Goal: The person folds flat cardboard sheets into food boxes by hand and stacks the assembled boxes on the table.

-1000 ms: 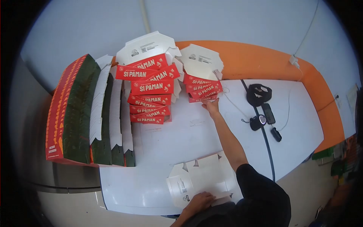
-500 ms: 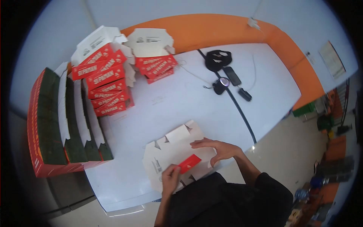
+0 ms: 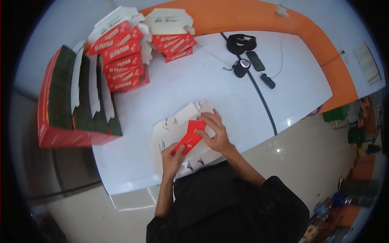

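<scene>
A small red card piece (image 3: pixel 189 141), bent near its upper end, is between my two hands. My left hand (image 3: pixel 172 158) pinches its lower left part with the thumb on top. My right hand (image 3: pixel 214 133) grips the upper right end between thumb and fingers. Beneath both hands, a flat white unfolded box (image 3: pixel 164 131) with notched edges lies at the table's near edge, its plain side up.
Stacked red and white boxes (image 3: pixel 121 52) stand at the back left, with a smaller stack (image 3: pixel 174 44) beside them. Large red and green cartons (image 3: pixel 60 93) line the left. A black strap (image 3: pixel 241 43), a phone (image 3: pixel 255 60) and cables lie at the back right.
My right hand has come back from the smaller stack, first open over the white box, and now closes on the red piece. My left hand has gone from the white box to the red piece.
</scene>
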Demonstrator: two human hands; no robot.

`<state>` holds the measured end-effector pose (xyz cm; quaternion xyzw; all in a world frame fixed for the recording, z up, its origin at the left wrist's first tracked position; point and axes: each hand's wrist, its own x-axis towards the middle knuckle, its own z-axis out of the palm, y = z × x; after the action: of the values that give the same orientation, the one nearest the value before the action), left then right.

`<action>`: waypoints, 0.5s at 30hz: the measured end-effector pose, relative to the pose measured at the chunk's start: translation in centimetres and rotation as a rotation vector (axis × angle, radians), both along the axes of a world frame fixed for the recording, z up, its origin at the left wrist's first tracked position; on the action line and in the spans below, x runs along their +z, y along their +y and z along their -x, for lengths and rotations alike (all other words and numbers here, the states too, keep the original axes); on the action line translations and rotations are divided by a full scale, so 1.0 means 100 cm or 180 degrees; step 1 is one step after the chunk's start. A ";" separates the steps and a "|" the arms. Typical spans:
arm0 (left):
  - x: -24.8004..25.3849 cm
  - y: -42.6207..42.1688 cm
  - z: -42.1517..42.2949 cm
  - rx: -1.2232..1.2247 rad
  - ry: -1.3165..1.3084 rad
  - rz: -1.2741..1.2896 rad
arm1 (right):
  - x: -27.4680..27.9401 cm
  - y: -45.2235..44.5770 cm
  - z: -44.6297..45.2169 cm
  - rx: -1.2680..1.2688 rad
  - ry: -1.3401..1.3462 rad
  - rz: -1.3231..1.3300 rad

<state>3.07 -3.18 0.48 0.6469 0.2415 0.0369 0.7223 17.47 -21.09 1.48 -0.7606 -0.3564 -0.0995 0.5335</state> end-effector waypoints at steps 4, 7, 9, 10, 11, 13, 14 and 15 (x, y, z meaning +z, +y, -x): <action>-0.006 -0.008 0.002 -0.0003 -0.0222 0.0233 | 0.014 -0.014 -0.010 0.0461 -0.0201 0.0173; -0.006 -0.020 -0.005 0.0341 -0.0237 0.0516 | -0.007 -0.016 -0.010 0.0525 0.0701 -0.0863; -0.008 -0.027 -0.010 0.0487 -0.0254 0.0844 | -0.010 -0.020 -0.005 0.0531 0.0894 -0.0922; -0.009 -0.029 -0.014 0.0555 -0.0276 0.1013 | 0.001 -0.024 -0.005 0.0591 0.0624 -0.0502; -0.007 -0.030 -0.013 0.0341 -0.0136 0.0788 | 0.007 -0.028 -0.004 0.0646 0.0359 -0.0079; 0.000 -0.032 -0.011 -0.0111 0.0147 0.0341 | 0.004 -0.026 0.004 0.0593 0.0049 0.0227; -0.003 -0.033 -0.011 -0.0148 0.0120 0.0276 | 0.002 -0.024 0.008 0.0566 -0.0110 0.0376; -0.007 -0.033 -0.012 -0.0180 0.0090 0.0208 | -0.004 -0.024 0.010 0.0380 0.0003 0.0187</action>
<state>4.29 -6.49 -0.21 0.6300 0.2344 -0.0006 0.7404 16.45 -23.49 1.06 -0.7534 -0.4036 -0.0567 0.5161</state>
